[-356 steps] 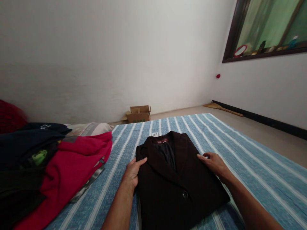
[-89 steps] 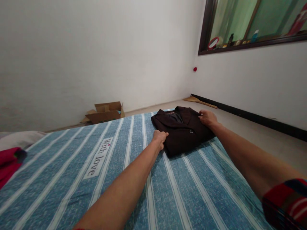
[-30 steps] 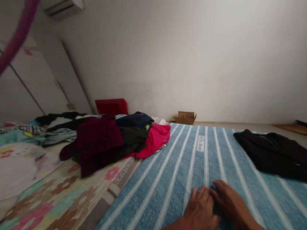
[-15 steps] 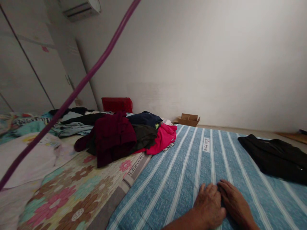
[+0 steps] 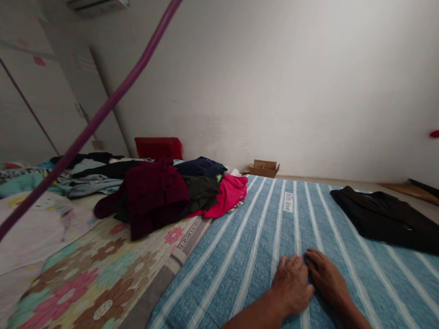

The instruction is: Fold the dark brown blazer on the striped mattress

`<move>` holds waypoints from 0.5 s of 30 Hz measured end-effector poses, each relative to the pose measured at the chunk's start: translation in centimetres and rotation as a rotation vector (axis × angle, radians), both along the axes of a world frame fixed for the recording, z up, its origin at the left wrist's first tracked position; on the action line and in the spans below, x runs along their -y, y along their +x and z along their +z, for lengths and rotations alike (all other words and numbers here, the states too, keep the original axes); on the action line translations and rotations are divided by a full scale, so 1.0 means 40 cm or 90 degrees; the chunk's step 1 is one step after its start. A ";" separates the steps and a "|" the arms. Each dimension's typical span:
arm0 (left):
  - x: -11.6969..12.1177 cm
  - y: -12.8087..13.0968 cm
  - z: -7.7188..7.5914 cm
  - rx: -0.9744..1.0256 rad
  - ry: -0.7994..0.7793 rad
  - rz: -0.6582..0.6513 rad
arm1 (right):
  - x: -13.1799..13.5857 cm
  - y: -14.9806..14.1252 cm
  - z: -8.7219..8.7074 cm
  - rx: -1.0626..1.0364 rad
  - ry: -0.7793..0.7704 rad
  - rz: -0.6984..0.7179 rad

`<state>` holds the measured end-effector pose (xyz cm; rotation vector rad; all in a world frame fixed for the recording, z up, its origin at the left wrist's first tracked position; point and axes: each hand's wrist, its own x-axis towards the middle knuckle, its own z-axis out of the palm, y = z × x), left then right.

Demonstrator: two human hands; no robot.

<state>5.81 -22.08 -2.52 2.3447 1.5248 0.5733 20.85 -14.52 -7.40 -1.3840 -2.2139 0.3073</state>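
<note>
My left hand (image 5: 292, 284) rests palm down on a blue mat with white stripes (image 5: 236, 256), its fingers slightly bent and nothing visible in it. Close beside it, my right hand (image 5: 325, 279) also lies on the mat, fingers stretched out and empty. The fingertips of the two hands almost meet. Beyond them a white label reading "With love" (image 5: 288, 202) is on the mat. To the right lies a flattened black garment (image 5: 387, 217), apart from both hands.
Heaped clothes include a maroon garment (image 5: 154, 196), a pink one (image 5: 228, 194) and a navy one (image 5: 200, 167). They lie left, partly on a floral sheet (image 5: 113, 278). Behind stand a red case (image 5: 159, 148) and a cardboard box (image 5: 264, 169). A purple tube (image 5: 113, 98) crosses the view.
The view has turned a little to the right, so everything appears shifted left. Both hands stay side by side on the mat; the clothes have not moved.
</note>
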 end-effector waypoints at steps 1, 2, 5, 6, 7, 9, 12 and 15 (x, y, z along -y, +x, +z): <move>0.000 0.000 0.000 0.000 0.002 0.002 | 0.000 0.000 0.002 -0.005 0.000 -0.001; 0.000 0.001 0.001 0.000 0.003 0.004 | 0.000 0.000 0.003 -0.011 0.000 -0.003; 0.002 0.002 0.006 -0.002 0.001 0.003 | 0.000 -0.001 0.005 -0.031 0.003 -0.007; 0.003 0.002 0.008 -0.004 -0.001 0.001 | 0.000 -0.002 0.005 -0.038 0.004 -0.007; 0.003 0.002 0.010 -0.006 -0.004 0.000 | 0.000 -0.001 0.004 -0.045 0.005 -0.007; 0.003 0.001 0.013 -0.010 -0.008 -0.001 | 0.000 -0.001 0.003 -0.056 0.002 -0.008; 0.003 0.000 0.012 -0.011 0.004 -0.001 | 0.000 0.001 0.001 -0.070 0.001 -0.010; 0.003 0.000 0.008 -0.010 0.020 -0.001 | 0.000 0.002 0.001 -0.076 -0.004 -0.009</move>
